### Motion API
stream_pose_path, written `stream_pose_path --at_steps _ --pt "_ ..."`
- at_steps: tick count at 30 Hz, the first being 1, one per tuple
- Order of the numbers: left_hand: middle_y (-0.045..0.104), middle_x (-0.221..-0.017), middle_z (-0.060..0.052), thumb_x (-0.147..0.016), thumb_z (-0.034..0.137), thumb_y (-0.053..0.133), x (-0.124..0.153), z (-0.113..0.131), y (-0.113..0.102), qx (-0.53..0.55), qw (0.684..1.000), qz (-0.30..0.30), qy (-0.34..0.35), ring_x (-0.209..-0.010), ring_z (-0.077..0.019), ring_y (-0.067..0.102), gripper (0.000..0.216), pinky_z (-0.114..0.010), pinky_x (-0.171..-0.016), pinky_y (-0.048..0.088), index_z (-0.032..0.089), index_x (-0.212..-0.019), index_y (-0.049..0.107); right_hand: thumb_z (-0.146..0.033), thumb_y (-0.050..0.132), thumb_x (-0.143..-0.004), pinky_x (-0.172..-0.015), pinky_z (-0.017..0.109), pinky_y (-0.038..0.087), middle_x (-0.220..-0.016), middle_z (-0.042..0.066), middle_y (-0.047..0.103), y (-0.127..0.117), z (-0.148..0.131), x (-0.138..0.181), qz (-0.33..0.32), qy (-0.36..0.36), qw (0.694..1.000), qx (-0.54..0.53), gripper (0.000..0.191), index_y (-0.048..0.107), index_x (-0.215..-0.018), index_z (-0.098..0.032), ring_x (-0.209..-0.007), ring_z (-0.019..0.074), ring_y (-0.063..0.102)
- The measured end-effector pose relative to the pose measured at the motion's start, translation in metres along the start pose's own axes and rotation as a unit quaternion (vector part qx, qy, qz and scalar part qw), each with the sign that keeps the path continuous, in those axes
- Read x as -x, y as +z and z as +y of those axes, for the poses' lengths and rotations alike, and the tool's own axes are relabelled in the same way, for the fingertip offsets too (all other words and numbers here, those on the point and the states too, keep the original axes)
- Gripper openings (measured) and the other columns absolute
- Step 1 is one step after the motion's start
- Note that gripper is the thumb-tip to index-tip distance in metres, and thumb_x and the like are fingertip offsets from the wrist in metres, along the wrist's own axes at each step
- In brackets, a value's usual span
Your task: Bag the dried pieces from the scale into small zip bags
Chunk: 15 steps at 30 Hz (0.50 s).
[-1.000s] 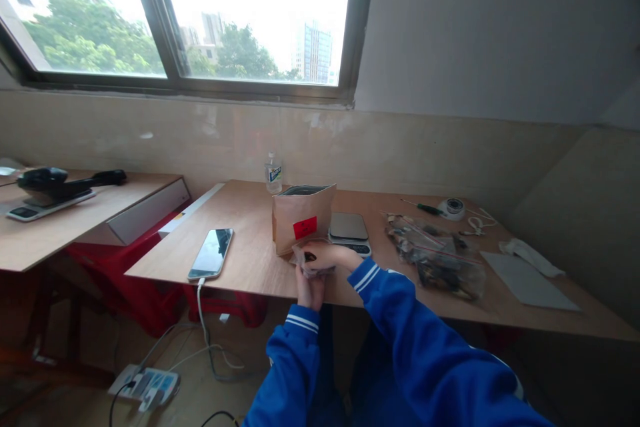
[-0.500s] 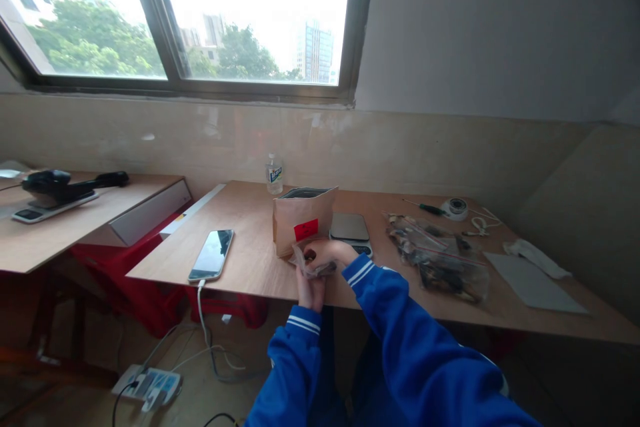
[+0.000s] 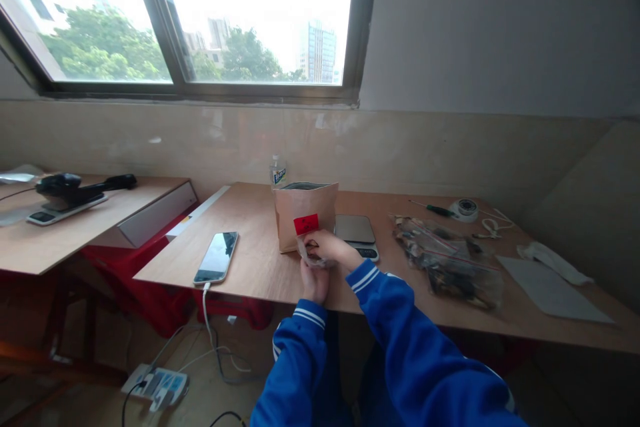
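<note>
Both my hands meet at the near edge of the wooden table [image 3: 260, 267], in front of an open brown paper bag [image 3: 305, 213] with a red label. My left hand [image 3: 314, 282] grips the lower part of a small clear plastic bag [image 3: 309, 253] with dark bits inside. My right hand [image 3: 331, 248] pinches the top of the same small bag, fingers curled. Both sleeves are blue with white stripes. A small digital scale [image 3: 356, 232] sits just behind my right hand.
A phone [image 3: 217, 256] on a charging cable lies left on the table. A pile of clear zip bags [image 3: 447, 259] lies to the right, with a screwdriver [image 3: 430, 208], a tape roll [image 3: 464, 209] and grey sheets [image 3: 550, 290] beyond. A water bottle [image 3: 277, 172] stands by the wall. A power strip [image 3: 155, 387] is on the floor.
My hands have kept hold of the small bag and shifted slightly up towards the paper bag. The camera has tilted a little.
</note>
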<state>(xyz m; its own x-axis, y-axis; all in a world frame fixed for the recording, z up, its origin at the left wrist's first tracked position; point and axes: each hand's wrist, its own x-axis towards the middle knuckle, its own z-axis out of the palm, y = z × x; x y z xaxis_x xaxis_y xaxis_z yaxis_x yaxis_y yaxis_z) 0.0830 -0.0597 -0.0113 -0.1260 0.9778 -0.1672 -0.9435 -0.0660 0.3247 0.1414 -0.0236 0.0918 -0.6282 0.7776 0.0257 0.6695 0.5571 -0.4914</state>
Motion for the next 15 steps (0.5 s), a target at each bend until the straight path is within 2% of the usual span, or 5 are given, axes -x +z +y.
stream_pose_path --at_steps 5,10,15 --pt "0.067 -0.094 -0.007 -0.089 0.027 0.037 -0.007 -0.001 -0.01 0.019 0.999 0.034 0.011 -0.087 -0.0147 0.063 0.031 -0.028 -0.085 0.048 0.016 -0.1 0.064 -0.005 0.056 -0.078 -0.076 0.023 0.047 -0.097 0.006 0.072 -0.009 -0.003 0.007 0.011 -0.026 0.998 -0.058 0.024 0.071 -0.093 -0.016 -0.086 0.0182 0.065" --pt "0.066 -0.085 -0.006 -0.088 0.026 0.039 -0.007 0.0 -0.01 0.021 0.999 0.029 0.012 -0.08 -0.0149 0.063 0.028 -0.029 -0.078 0.05 0.017 -0.092 0.065 -0.006 0.051 -0.08 -0.071 0.024 0.049 -0.098 0.007 0.072 -0.02 -0.002 0.018 0.007 -0.019 0.994 -0.11 0.027 0.071 -0.096 -0.015 -0.08 0.0174 0.067" --pt "0.067 -0.099 -0.006 -0.088 0.028 0.038 -0.001 0.003 -0.001 0.054 0.998 0.032 -0.002 -0.093 -0.0181 0.063 0.031 -0.03 -0.08 0.051 0.019 -0.095 0.067 -0.006 0.052 -0.079 -0.079 0.026 0.049 -0.099 0.006 0.072 -0.028 0.006 0.016 0.004 -0.042 0.992 -0.119 0.028 0.071 -0.097 -0.017 -0.087 0.0183 0.066"
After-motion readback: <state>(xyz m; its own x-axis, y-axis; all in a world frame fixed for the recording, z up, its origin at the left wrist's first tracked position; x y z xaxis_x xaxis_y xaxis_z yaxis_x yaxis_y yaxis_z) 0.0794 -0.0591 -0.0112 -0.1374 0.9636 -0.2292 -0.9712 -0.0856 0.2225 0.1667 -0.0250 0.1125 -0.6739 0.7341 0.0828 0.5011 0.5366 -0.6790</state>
